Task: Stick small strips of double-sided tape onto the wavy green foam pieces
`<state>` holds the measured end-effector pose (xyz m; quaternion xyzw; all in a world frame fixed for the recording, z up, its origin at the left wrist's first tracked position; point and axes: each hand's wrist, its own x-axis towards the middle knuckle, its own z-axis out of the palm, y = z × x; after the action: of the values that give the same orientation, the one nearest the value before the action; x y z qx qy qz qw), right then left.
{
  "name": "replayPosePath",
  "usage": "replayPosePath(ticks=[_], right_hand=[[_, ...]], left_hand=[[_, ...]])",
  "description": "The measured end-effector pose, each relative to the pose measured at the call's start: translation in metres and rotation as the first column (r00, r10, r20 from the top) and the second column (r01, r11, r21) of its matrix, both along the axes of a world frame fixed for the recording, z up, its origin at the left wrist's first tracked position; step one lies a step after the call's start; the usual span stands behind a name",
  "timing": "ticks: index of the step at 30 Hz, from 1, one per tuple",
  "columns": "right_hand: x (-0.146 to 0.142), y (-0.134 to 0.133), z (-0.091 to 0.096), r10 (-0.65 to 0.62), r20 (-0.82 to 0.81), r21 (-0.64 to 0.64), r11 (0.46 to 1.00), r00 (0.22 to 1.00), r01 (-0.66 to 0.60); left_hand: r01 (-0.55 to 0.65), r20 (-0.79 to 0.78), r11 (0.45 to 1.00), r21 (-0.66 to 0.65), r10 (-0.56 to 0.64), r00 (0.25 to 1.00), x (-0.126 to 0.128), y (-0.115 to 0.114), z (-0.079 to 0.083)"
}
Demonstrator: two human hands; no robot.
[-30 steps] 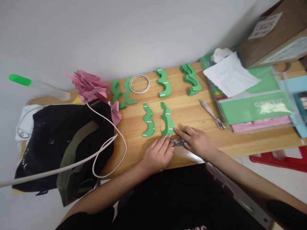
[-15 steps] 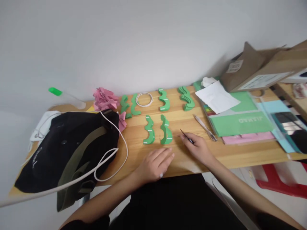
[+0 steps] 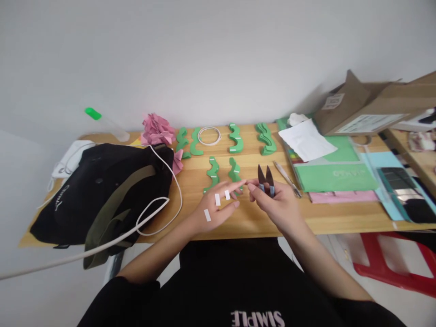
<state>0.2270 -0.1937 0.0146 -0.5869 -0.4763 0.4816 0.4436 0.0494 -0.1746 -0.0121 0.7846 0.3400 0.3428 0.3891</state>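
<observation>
My right hand [image 3: 276, 205] is raised over the wooden table [image 3: 340, 218] and grips small snips [image 3: 265, 178], blades pointing up and apart. My left hand [image 3: 220, 204] is lifted beside it, fingers stretched toward the right fingertips. Three short white tape strips [image 3: 217, 200] stick to its back. Just beyond the hands lie two green wavy paper pieces [image 3: 213, 174], each with white tape bits. More green pieces [image 3: 236, 137], a stack of them [image 3: 265, 137] and a white tape roll [image 3: 209, 136] lie near the wall.
A black bag [image 3: 102, 190] with a white cable [image 3: 160, 204] fills the table's left. Pink folded paper [image 3: 157, 129] sits behind it. Tweezers [image 3: 286, 178], coloured paper packs [image 3: 335, 175] and cardboard boxes [image 3: 371, 109] are on the right. A red stool [image 3: 395, 263] stands below.
Both hands rose off the table. The right hand picked up the snips and now holds them blades up. The left hand turned so the tape strips on its back show.
</observation>
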Motion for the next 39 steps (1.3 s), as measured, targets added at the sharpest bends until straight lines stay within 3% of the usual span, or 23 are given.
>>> replayPosePath(ticks=[6,11,15,17,18,20,22,23,26,32,39], right_hand=[[-0.010,-0.004,0.000,0.123,-0.087,-0.052,0.990,0.989,-0.128],[-0.011,-0.001,0.002,0.122,-0.077,-0.025,0.992,0.989,-0.125],[-0.005,0.000,0.004,0.126,-0.060,-0.040,0.991,0.990,-0.129],[-0.002,0.001,0.005,0.118,-0.053,-0.041,0.992,0.992,-0.120],[0.000,0.002,0.006,0.106,-0.047,-0.032,0.994,0.993,-0.107],[0.002,0.004,0.009,0.057,-0.034,0.000,0.998,0.998,-0.057],[0.003,0.007,0.012,0.003,-0.026,0.029,1.000,1.000,-0.002],[0.002,0.008,0.013,-0.013,-0.021,0.039,0.999,1.000,0.014],[0.001,0.012,0.015,-0.027,0.018,0.084,0.996,0.999,0.026],[0.000,0.015,0.013,-0.048,0.115,0.164,0.986,0.992,0.028],[0.001,0.017,0.014,-0.059,0.230,0.200,0.980,0.971,0.012]], left_hand=[[-0.058,-0.044,0.990,0.126,0.064,0.997,0.008,0.002,-0.006],[-0.061,-0.163,0.968,0.243,0.102,0.981,0.012,0.004,-0.004],[-0.051,-0.425,0.861,0.505,0.300,0.854,0.007,0.014,0.007],[-0.140,-0.421,0.800,0.583,0.445,0.790,0.003,0.020,0.016],[-0.211,-0.370,0.788,0.579,0.484,0.793,0.002,0.023,0.020],[-0.327,-0.230,0.840,0.432,0.454,0.861,0.000,0.026,0.029],[-0.315,-0.075,0.941,0.126,0.326,0.942,0.002,0.026,0.034],[-0.274,-0.002,0.961,-0.027,0.274,0.962,0.003,0.025,0.036],[-0.207,0.133,0.939,-0.273,0.250,0.959,0.010,0.023,0.036],[-0.257,0.154,0.910,-0.325,0.319,0.935,0.017,0.028,0.032],[-0.223,0.178,0.920,-0.322,0.290,0.940,0.019,0.030,0.035]])
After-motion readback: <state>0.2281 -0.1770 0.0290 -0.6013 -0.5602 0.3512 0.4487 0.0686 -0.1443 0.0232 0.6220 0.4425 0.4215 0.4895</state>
